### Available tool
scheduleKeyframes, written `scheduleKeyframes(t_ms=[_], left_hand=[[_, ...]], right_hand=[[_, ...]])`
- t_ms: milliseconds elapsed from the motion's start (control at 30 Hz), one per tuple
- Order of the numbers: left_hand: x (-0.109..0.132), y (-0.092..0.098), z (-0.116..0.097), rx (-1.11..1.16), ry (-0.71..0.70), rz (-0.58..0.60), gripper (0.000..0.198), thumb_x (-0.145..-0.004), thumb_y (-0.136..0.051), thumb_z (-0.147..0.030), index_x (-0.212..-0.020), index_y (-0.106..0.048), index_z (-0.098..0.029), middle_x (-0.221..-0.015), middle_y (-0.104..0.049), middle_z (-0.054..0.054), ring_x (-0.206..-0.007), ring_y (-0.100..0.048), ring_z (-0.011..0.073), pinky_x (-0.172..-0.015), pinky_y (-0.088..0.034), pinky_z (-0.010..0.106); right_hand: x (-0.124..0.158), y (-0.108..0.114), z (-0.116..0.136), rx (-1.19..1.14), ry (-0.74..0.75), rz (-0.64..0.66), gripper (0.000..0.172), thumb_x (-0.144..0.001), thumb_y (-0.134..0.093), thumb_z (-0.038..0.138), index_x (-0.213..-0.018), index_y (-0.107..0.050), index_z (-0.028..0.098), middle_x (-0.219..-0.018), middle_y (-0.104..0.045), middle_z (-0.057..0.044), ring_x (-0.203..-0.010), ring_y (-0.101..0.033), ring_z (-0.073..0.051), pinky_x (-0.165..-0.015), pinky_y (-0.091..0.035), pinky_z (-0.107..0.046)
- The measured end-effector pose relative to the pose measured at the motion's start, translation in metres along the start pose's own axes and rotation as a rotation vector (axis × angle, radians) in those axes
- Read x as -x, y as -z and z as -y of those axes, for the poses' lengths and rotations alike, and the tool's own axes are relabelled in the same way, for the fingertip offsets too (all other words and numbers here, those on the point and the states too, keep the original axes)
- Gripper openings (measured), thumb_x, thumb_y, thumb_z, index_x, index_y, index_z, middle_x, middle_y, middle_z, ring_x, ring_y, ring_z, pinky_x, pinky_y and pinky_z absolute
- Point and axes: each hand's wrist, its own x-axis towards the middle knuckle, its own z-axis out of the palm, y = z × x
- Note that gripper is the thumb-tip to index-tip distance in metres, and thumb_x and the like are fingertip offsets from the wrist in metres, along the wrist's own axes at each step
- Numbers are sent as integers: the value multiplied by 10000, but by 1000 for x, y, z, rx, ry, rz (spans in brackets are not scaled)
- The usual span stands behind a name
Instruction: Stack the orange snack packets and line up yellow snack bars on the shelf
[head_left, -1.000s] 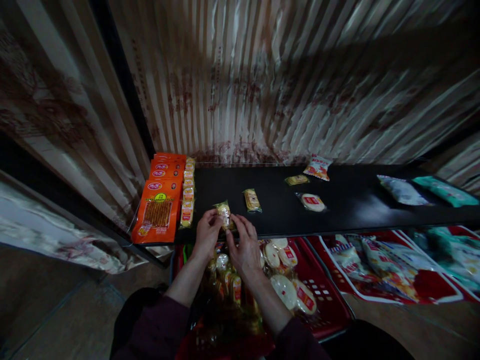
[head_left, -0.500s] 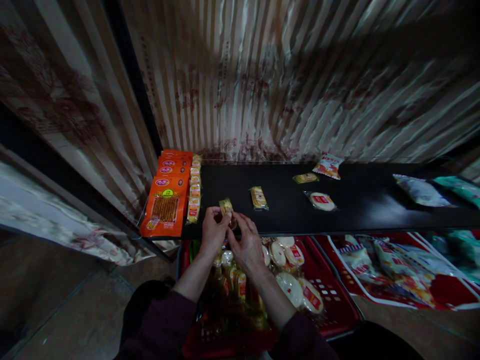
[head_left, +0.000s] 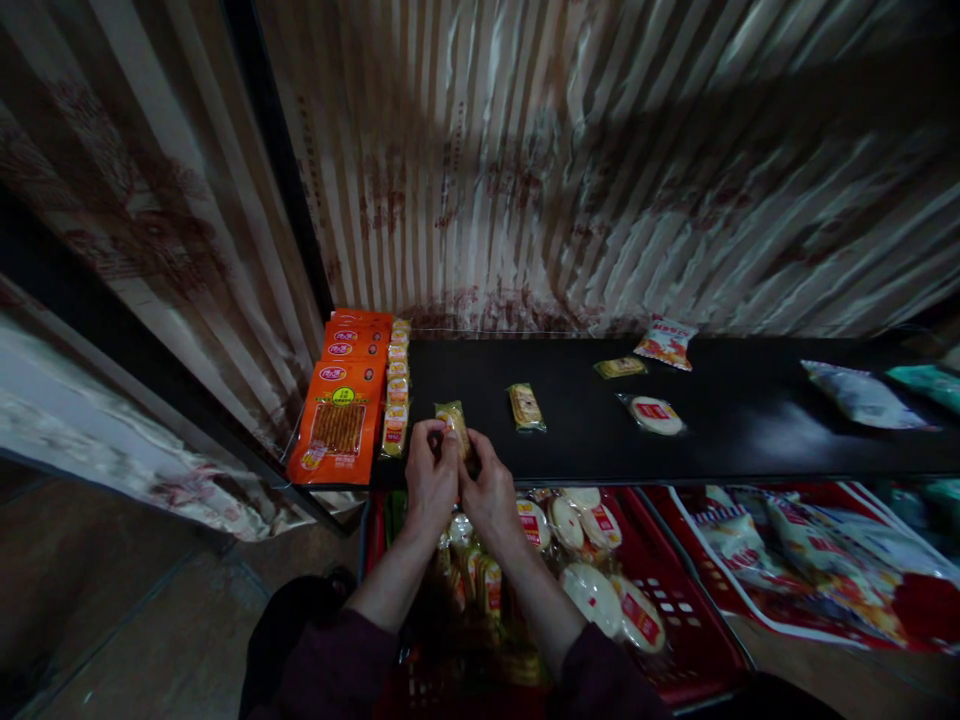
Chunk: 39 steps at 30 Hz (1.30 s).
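At the front edge of the black shelf (head_left: 570, 440), my left hand (head_left: 433, 478) and my right hand (head_left: 491, 495) hold one small wrapped biscuit pack (head_left: 453, 425) between their fingers. Both hands are closed on it from either side, close together. To their left stands a row of small yellow packs (head_left: 396, 400), beside overlapping orange snack bags (head_left: 337, 410). Another biscuit pack (head_left: 526, 408) lies on the shelf right of my hands.
Farther right on the shelf are a flat pack (head_left: 619, 367), a round white cracker pack (head_left: 655, 414), a red-white bag (head_left: 666, 342) and a pale bag (head_left: 862, 395). Below, a red basket (head_left: 701, 640) holds more packs; a red bag (head_left: 926, 605) lies beside it.
The view has shifted slightly. My right hand has drawn closer to my left, its fingers now against the pack, and more of the pack shows upright above the fingers.
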Motion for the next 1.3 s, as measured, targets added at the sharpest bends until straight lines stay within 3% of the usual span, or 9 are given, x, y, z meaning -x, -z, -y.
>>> scheduleKeyframes(t_ms=[200,333,467,567,967,1300], left_hand=[[0,9,2,-14,-142,-114,151,-816,-482,-199,-940,-568,-189,-984,-624,52,-937,-587,164,-874,-464,331],[-3,22,9,-63,-327,-214,133,-836,-466,-188,-900,-583,-192,-990,-621,57,-1000,-572,171,-928,-448,353],[-5,38,19,-159,-404,-308,142,-835,-480,-175,-915,-596,-187,-1023,-612,72,-1050,-557,186,-940,-443,373],[-6,46,26,-212,-447,-345,149,-833,-484,-164,-922,-600,-186,-1027,-609,75,-1031,-565,182,-933,-449,370],[-10,54,44,-307,-411,-318,161,-816,-485,-141,-920,-598,-191,-1001,-618,67,-997,-577,179,-897,-468,348],[-13,55,45,-489,-412,-283,303,-825,-470,-122,-1114,-555,-162,-1133,-600,119,-1102,-530,220,-965,-430,412]], right_hand=[[-3,-13,5,-52,-7,-75,346,-840,-492,369,-1080,-636,166,-1025,-652,-112,-965,-617,-225,-874,-490,-366],[-5,-27,9,-119,-5,-13,333,-878,-468,386,-1089,-648,203,-1025,-664,-88,-972,-613,-205,-900,-483,-358],[-3,-44,13,-160,36,40,341,-876,-484,342,-1177,-587,219,-1159,-645,-69,-1045,-600,-200,-946,-465,-360],[1,-54,14,-102,45,56,321,-874,-482,313,-1154,-596,207,-1108,-664,-73,-995,-615,-204,-914,-482,-361],[3,-66,8,77,105,11,279,-865,-468,264,-1064,-636,162,-1045,-637,-120,-979,-586,-224,-909,-480,-384],[-5,-69,-1,116,92,74,408,-836,-477,231,-1223,-566,139,-1181,-633,-128,-1072,-588,-232,-971,-452,-409]])
